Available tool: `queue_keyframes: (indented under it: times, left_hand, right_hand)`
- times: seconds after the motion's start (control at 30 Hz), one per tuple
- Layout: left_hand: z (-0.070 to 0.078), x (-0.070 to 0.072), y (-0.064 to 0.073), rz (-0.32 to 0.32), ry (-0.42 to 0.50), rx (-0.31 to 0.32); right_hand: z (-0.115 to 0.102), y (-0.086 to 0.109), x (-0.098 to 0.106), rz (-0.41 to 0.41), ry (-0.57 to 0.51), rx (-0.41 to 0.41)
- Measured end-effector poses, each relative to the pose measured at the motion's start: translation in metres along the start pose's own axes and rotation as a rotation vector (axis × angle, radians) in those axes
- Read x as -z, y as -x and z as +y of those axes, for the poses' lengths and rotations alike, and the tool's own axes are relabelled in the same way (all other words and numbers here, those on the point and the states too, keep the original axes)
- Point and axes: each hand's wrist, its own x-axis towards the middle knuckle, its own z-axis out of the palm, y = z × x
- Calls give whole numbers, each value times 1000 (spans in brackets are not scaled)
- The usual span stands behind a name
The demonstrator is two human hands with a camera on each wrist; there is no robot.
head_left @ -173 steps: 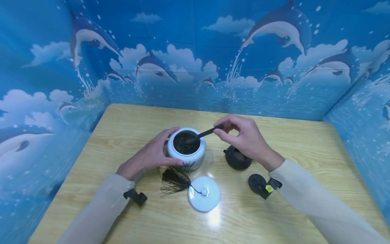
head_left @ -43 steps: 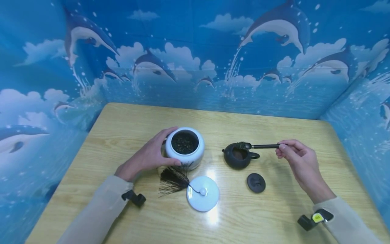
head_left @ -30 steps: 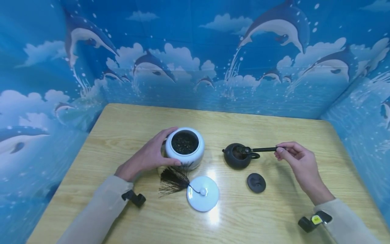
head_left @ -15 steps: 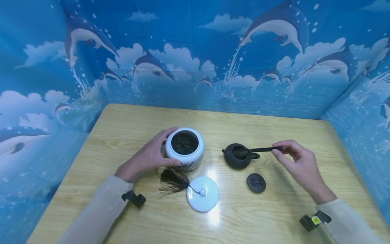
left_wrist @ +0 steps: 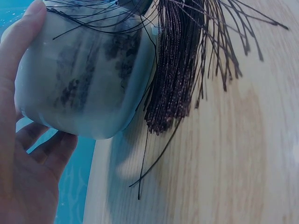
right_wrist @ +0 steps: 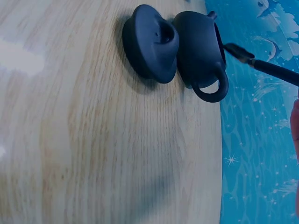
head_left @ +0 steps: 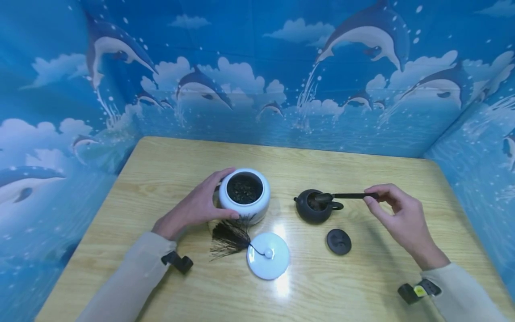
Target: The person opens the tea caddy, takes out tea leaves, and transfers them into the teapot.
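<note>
My left hand point(head_left: 205, 197) is wrapped round a white jar point(head_left: 263, 203), thumb at its front and fingers behind it. Dark tea leaves point(head_left: 243, 190) lie inside the jar. My right hand point(head_left: 402, 214) pinches the black handle of a tea scoop point(head_left: 352, 196) between thumb and fingers. The scoop's head dips into the open mouth of a small black teapot point(head_left: 314, 217), its back turned upward. In the right wrist view the scoop point(right_wrist: 275, 71) enters the teapot point(right_wrist: 196, 46) from the side, and only an edge of my right hand point(right_wrist: 295, 135) shows.
A white jar lid point(head_left: 267, 264) lies in front of the jar, a dark tassel point(head_left: 229, 237) tied to its knob. The black teapot lid point(head_left: 339, 241) rests near the teapot's handle. All stand on a wooden table point(head_left: 193, 295) backed by a dolphin-print cloth point(head_left: 241, 116).
The scoop has gone from inside the jar over to the teapot, carrying tea leaves, and turned over in its mouth. My right hand moved right with it; my left hand stayed on the jar.
</note>
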Motion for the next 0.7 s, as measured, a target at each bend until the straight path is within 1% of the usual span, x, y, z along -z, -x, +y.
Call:
queue_keyframes:
  times: [0.2,0.27,0.4,0.5,0.6,0.7]
  left_hand:
    - [-1,0,0,4,6,-7]
    - [-1,0,0,5,5,-11]
    - [-1,0,0,7,2,-16]
    - [-1,0,0,7,0,-13]
    - [-2,0,0,6,2,-12]
    - [-2,0,0,5,1,-14]
  right_hand:
    - [1,1,-1,12,-106,-174]
    - [0,0,-3,22,-174,-225]
    - [-2,-5,-9,43,-301,-294]
    - [-6,-9,-16,46,-357,-316]
    - [-12,-15,-22,56,-472,-324]
    - [-19,-23,-28,57,-581,-308]
